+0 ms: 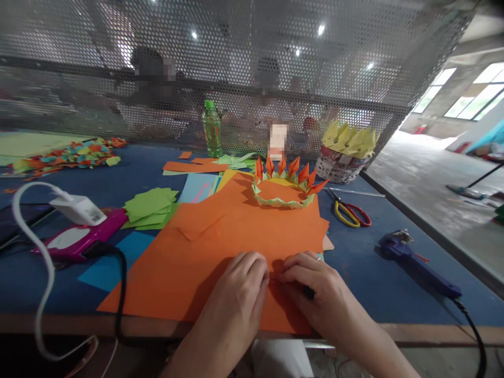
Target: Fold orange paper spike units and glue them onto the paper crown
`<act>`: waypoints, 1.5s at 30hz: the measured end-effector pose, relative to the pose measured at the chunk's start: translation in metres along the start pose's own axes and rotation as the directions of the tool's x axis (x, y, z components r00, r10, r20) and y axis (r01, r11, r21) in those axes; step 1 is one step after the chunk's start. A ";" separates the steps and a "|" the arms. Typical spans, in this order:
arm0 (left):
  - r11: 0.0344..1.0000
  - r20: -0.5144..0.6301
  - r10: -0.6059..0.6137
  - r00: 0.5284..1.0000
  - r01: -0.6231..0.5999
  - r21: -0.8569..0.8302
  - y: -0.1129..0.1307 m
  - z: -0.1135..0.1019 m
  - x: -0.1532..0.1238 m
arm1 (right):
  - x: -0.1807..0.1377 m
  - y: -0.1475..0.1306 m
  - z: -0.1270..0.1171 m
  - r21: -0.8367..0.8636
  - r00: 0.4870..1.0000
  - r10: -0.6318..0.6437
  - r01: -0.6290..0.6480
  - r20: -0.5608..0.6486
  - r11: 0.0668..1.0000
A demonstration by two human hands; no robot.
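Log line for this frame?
left hand: over orange sheet; right hand: over same sheet; grips: unclear; on sheet: spiked paper ring; right side: scissors

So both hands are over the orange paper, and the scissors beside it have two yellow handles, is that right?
Not quite: in the head view, the scissors beside the orange paper have one yellow handle and one red handle, not two yellow ones. The left hand and right hand are indeed over that paper.

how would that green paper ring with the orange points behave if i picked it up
The green paper ring is probably light, being folded paper around an open middle. It looks narrow-walled, so it may flex if squeezed. The orange points stick up and outward, so they could bend if bumped.
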State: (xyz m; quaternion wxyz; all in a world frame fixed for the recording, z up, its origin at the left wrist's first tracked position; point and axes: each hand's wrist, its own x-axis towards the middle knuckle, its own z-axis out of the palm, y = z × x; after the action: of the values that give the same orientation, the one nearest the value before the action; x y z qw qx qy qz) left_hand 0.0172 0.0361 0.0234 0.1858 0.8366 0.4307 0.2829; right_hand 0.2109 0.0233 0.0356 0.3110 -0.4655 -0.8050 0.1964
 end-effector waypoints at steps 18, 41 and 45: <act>0.999 0.054 -0.029 0.998 0.031 -0.041 0.002 -0.003 0.000 | 0.007 -0.011 0.011 -0.147 0.981 0.194 -0.189 0.021 0.971; 0.989 -0.123 -0.100 0.987 0.112 0.092 -0.005 -0.003 -0.009 | 0.004 -0.005 0.003 -0.053 0.981 0.166 -0.161 0.105 0.986; 0.990 -0.129 -0.096 0.987 0.108 0.091 -0.006 -0.003 -0.010 | 0.001 -0.001 -0.003 -0.014 0.982 0.148 -0.147 0.119 0.989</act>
State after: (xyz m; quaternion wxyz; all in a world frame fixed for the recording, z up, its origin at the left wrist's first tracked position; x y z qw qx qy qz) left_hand 0.0072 0.0318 0.0192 0.1317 0.8024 0.4970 0.3029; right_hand 0.2115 0.0240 0.0392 0.2457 -0.5121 -0.7859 0.2444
